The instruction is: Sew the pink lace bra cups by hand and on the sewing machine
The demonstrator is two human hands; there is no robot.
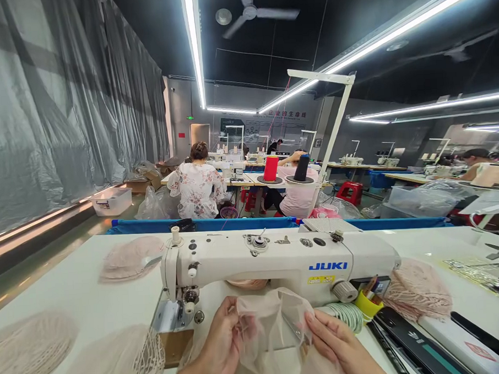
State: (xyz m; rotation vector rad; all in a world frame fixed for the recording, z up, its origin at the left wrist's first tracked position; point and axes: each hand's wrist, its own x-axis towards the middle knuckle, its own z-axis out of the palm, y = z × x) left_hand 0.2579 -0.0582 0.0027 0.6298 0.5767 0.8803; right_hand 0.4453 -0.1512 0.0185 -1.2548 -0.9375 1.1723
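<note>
My left hand (pixel 221 342) and my right hand (pixel 334 343) both pinch a thin, sheer pale-pink piece of fabric (pixel 268 324), holding it up between them just in front of a white JUKI sewing machine (pixel 277 260). The left fingers grip its left edge, the right fingers its right edge. The needle area (pixel 188 300) lies left of the fabric. Both hands are closed on the cloth.
Pink lace pieces lie on the white table: one at back left (pixel 131 258), a stack at the right (pixel 417 292), more at the front left (pixel 31 345). Red (pixel 271 168) and black (pixel 301 168) thread cones stand behind. Other people sit at machines beyond.
</note>
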